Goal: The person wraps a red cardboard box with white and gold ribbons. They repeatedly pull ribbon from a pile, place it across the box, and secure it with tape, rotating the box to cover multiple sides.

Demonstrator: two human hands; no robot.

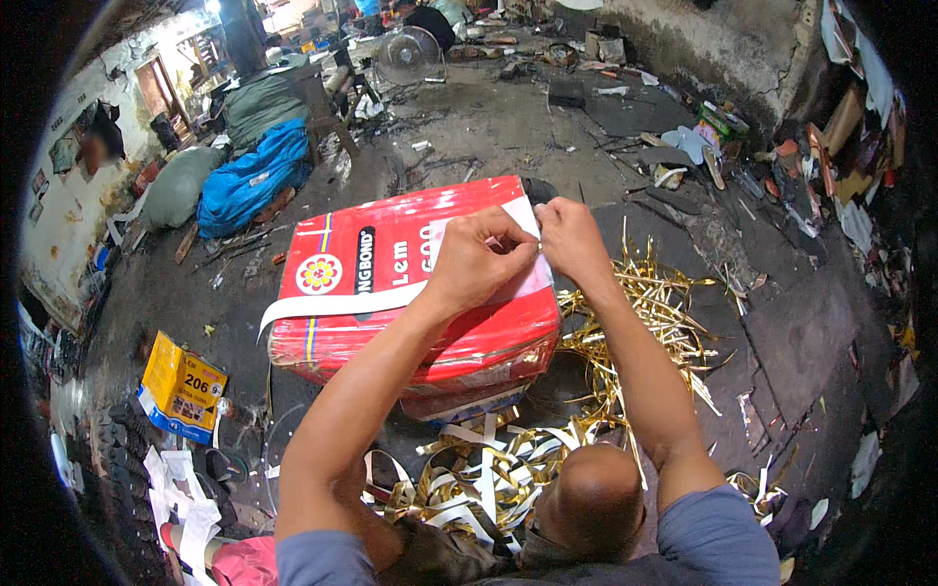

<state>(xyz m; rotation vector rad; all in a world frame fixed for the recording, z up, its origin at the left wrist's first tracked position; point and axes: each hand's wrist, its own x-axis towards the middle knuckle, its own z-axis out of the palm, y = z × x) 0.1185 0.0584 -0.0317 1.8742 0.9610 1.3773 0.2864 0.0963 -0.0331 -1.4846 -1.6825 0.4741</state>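
A red carton (420, 337) stands in front of me, its printed top serving as a surface under my hands. A long white strip (342, 302) lies across it, with one end hanging over the left edge and the other passing under my left forearm. My left hand (479, 256) is closed in a pinch near the carton's right side. Close beside it, my right hand (572, 239) is closed too, fingertips bent down by the carton's right edge. What the fingers hold is too small and covered to make out. A pale sheet (519, 215) lies partly under the hands.
Gold strips (645, 327) are heaped right of the carton; white and gold strips (489, 479) pile up near my legs. A yellow printed box (184, 388) lies at left. Behind are a blue bundle (256, 179), stuffed sacks (181, 186) and a fan (410, 56). Scraps litter the right side.
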